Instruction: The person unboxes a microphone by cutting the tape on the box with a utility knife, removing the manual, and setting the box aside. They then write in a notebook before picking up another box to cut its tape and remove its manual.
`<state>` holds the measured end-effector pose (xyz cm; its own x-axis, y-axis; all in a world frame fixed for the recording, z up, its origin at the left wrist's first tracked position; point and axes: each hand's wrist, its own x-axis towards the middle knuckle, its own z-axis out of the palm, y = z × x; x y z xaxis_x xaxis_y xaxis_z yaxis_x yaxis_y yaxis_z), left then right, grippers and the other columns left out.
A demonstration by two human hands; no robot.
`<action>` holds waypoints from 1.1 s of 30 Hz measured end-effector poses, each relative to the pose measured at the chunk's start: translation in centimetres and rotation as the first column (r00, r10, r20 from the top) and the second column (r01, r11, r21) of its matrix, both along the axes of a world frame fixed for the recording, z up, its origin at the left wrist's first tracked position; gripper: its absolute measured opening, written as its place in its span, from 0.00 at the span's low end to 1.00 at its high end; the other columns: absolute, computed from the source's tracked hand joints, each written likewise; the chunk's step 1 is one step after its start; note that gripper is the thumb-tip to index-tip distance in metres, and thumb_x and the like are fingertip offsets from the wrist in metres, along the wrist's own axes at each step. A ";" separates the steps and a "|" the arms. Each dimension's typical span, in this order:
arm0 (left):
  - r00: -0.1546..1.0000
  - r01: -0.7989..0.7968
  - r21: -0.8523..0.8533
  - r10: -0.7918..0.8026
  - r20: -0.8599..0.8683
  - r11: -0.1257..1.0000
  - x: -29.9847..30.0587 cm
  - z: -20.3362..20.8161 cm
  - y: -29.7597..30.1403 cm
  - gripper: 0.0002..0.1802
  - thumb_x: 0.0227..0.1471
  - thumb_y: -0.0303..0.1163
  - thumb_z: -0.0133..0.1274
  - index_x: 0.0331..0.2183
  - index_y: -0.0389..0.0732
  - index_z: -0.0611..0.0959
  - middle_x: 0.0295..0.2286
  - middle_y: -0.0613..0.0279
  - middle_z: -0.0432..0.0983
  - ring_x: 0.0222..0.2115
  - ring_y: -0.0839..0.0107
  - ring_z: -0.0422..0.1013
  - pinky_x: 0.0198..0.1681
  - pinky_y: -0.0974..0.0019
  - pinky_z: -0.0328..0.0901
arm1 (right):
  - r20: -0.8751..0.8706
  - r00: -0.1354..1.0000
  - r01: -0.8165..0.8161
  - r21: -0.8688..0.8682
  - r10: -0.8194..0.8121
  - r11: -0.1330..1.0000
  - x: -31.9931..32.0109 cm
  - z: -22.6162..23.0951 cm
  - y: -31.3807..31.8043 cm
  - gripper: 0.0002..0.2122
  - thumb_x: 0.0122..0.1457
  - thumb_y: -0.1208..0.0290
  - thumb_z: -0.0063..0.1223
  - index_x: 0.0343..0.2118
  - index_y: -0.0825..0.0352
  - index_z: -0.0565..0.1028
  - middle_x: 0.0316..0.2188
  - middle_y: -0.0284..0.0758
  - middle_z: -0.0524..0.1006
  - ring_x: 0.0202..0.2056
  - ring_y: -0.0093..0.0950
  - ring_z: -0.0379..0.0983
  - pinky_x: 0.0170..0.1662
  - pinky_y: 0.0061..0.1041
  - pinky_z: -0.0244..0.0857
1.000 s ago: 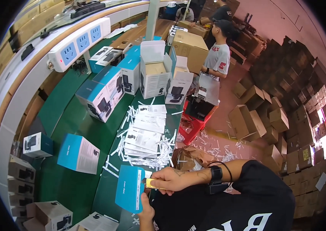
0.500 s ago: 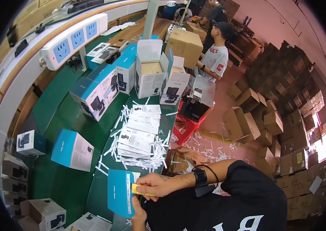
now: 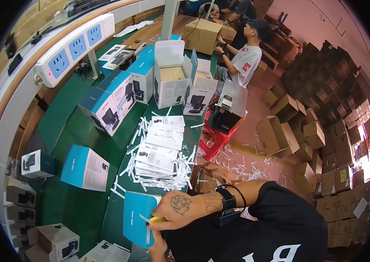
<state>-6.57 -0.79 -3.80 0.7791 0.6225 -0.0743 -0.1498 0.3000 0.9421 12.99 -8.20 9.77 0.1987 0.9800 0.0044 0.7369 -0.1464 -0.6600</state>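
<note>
My left hand (image 3: 159, 247) grips the lower right edge of a blue-and-white product box (image 3: 136, 218) at the front of the green table. Over that box's right side is my right hand (image 3: 177, 210), its back turned up. Its fingers are closed around a yellow utility knife (image 3: 156, 220), whose thin blade points left across the blue face. My right hand hides the upper right part of the box. Just beyond lies a stack of white printed sheets (image 3: 156, 157), with narrow paper strips (image 3: 180, 172) heaped around it.
Blue-and-white boxes (image 3: 106, 109) stand along the green table (image 3: 80, 209), and an opened white box (image 3: 171, 87) is behind the sheets. A metal machine (image 3: 228, 107) sits on a red stool (image 3: 213, 146). Farther off, a co-worker (image 3: 244, 61) handles a brown carton (image 3: 202, 35).
My right hand has rolled over, showing its back, and the knife blade now shows over the box. The pale strip along the box's edge is mostly covered. The co-worker's carton has moved farther away.
</note>
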 end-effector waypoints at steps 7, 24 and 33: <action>0.971 0.126 0.579 0.019 -0.237 0.805 -1.4 -0.6 2.9 0.24 0.65 0.30 0.49 0.59 0.31 0.68 0.51 0.51 0.73 0.51 0.58 0.71 0.57 0.56 0.66 | -0.552 0.796 -0.270 0.044 0.248 0.962 6.5 -0.6 -5.6 0.20 0.62 0.55 0.58 0.23 0.69 0.76 0.18 0.41 0.76 0.19 0.41 0.72 0.26 0.31 0.68; 0.973 -0.153 -0.458 0.054 -0.222 0.876 -0.2 6.9 -1.0 0.23 0.63 0.30 0.51 0.56 0.29 0.72 0.51 0.44 0.74 0.44 0.52 0.77 0.40 0.55 0.78 | -0.070 0.948 -0.232 0.519 0.311 0.822 4.8 -9.1 2.1 0.28 0.50 0.52 0.71 0.53 0.56 0.78 0.31 0.33 0.78 0.23 0.31 0.77 0.24 0.27 0.69; 0.824 0.106 0.854 0.436 -0.362 0.510 -6.6 6.4 -3.1 0.22 0.45 0.30 0.69 0.43 0.33 0.82 0.33 0.47 0.79 0.36 0.50 0.77 0.38 0.56 0.72 | 0.186 0.940 -0.342 0.539 0.287 0.770 6.8 -9.7 1.2 0.26 0.47 0.55 0.72 0.50 0.58 0.80 0.17 0.26 0.66 0.15 0.24 0.67 0.17 0.25 0.60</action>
<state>-13.20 -3.84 2.56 0.6665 0.7119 0.2213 0.4328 -0.6112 0.6626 19.75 -6.98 0.09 -0.1479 0.8093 0.5685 0.7352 0.4745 -0.4841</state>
